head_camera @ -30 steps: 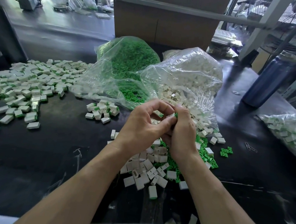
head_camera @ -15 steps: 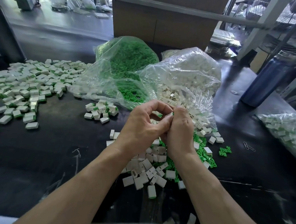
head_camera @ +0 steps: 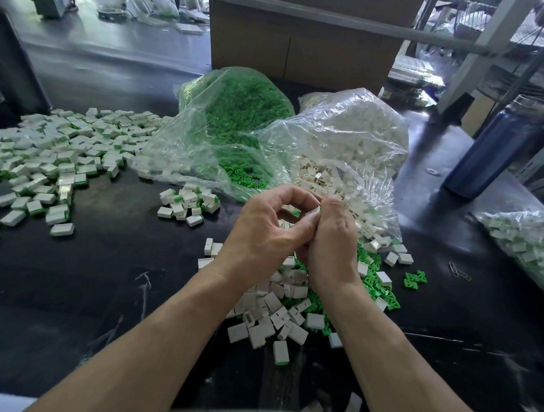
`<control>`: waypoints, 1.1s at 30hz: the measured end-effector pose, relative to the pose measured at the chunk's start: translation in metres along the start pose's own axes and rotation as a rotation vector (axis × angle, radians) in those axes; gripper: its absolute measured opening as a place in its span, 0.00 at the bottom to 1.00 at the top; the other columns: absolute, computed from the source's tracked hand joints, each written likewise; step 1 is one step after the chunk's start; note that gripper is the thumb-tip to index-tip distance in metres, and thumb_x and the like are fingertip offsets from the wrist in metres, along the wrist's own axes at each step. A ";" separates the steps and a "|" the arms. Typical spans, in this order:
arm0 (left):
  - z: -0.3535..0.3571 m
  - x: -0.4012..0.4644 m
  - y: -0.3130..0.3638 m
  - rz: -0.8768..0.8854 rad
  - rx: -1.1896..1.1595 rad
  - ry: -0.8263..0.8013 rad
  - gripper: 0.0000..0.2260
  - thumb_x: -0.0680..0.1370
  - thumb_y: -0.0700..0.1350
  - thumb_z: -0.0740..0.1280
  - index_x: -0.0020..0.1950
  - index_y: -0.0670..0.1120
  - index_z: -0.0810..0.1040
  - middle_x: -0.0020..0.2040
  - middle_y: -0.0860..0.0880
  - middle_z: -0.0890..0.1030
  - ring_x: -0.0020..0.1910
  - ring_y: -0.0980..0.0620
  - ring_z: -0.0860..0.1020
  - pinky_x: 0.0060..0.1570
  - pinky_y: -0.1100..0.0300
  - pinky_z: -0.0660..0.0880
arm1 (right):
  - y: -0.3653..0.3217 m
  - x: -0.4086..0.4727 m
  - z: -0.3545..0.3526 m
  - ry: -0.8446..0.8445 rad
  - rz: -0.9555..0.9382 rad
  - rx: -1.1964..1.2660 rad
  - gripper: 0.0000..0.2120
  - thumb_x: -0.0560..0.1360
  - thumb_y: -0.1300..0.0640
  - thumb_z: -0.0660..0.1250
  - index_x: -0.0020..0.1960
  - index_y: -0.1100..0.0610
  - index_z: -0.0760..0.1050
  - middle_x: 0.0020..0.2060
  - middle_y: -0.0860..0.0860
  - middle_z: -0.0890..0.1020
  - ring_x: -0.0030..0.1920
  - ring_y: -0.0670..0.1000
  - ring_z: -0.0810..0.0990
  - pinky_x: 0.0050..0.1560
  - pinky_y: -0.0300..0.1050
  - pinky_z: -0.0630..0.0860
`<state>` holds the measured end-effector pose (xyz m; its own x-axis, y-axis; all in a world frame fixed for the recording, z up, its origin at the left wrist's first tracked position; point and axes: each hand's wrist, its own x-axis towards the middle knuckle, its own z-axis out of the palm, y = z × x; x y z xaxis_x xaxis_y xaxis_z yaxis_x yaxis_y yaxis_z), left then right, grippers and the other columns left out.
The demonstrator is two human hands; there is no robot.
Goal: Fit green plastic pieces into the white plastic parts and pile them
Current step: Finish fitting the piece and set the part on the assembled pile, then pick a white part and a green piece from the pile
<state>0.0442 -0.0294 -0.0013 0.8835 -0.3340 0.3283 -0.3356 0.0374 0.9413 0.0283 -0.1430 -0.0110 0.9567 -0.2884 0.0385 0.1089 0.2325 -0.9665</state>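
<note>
The left hand (head_camera: 264, 233) and the right hand (head_camera: 333, 240) are pressed together above the table, fingers curled and fingertips meeting around a small white part (head_camera: 315, 212) pinched between them; a sliver of green shows at its edge, but the piece itself is mostly hidden by the fingers.

Directly beneath the hands lies a loose heap of white plastic parts (head_camera: 271, 316) mixed with green plastic pieces (head_camera: 376, 290), spilling from the mouth of a clear bag of white parts (head_camera: 346, 140). Just beside it, to the left, a clear bag of green pieces (head_camera: 234, 115) lies open. A small cluster of assembled parts (head_camera: 187, 203), white blocks with a green edge, sits left of the hands, and a wide pile of assembled parts (head_camera: 52, 156) spreads further left.

The black table (head_camera: 71, 289) is glossy and scuffed with pale scratches. A paper clip (head_camera: 459, 272) lies on it to the right, near another clear bag of finished parts (head_camera: 527, 235). A dark blue bottle (head_camera: 491, 148) stands behind that. A cardboard box (head_camera: 298, 40) sits at the table's far edge, under a grey metal rail (head_camera: 306, 15), with cluttered workbenches beyond.
</note>
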 end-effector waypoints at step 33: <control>-0.044 0.006 -0.010 -0.158 0.472 0.100 0.05 0.81 0.45 0.73 0.53 0.55 0.82 0.41 0.56 0.82 0.40 0.65 0.80 0.38 0.70 0.76 | -0.002 0.013 -0.033 -0.013 -0.260 -0.579 0.02 0.82 0.54 0.72 0.50 0.49 0.83 0.41 0.46 0.85 0.42 0.45 0.84 0.44 0.40 0.82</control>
<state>0.0671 0.0100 -0.0050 0.9546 -0.2085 0.2129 -0.2864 -0.4440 0.8490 0.0313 -0.1776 -0.0164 0.9224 -0.2555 0.2896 0.1779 -0.3846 -0.9058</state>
